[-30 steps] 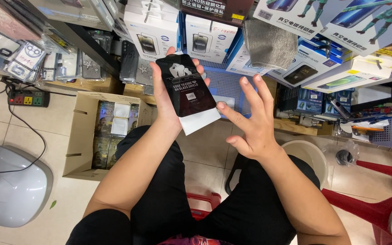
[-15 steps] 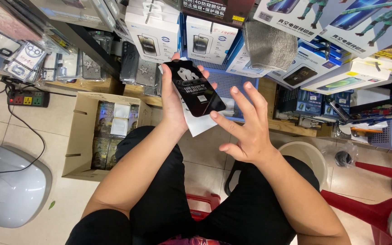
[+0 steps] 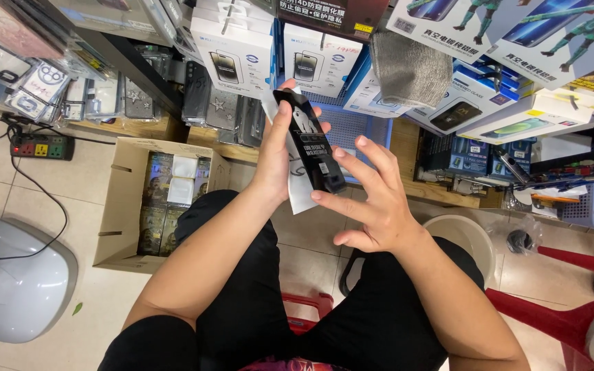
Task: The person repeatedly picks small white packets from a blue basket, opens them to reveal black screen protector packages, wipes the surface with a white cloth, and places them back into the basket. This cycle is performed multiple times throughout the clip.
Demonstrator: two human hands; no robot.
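I see the left hand (image 3: 280, 161) grasping a flat black packet (image 3: 311, 141) together with a white sheet (image 3: 297, 196) behind it, raised above the lap in front of the shelf of boxes (image 3: 256, 48). The packet's long axis runs from far-left down to near-right. The right hand (image 3: 372, 203) is released, fingers spread, its fingertips touching the packet's near-right end.

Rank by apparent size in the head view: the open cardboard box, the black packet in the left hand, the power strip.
1. Open cardboard box looks largest.
2. Black packet, held in the left hand, though it is nearer the camera, which inflates it.
3. Power strip looks smallest.
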